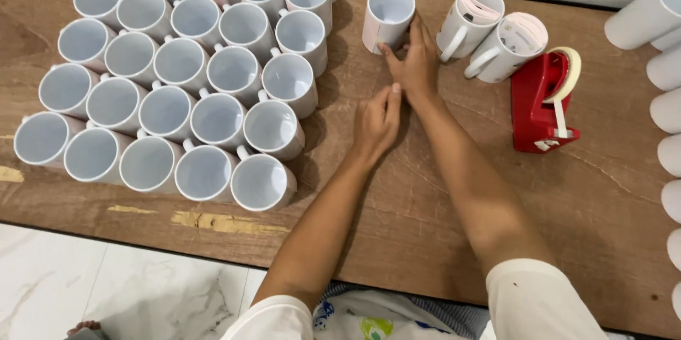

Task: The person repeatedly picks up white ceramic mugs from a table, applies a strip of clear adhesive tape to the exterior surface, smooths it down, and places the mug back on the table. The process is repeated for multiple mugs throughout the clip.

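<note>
A white mug (388,13) wrapped in a paper sheet stands at the far middle of the wooden board (440,226). My right hand (413,63) rests against its near side, fingers touching the wrap. My left hand (377,121) lies just below it on the board, fingers curled, thumb up, holding nothing that I can see. To the right stand two more white mugs (469,19) (508,46) with rolled paper inside.
Several rows of empty white mugs (181,91) fill the left half of the board. A red tape dispenser (545,102) stands at the right. More white mugs (667,77) line the right edge. A marble floor (106,290) shows below the board.
</note>
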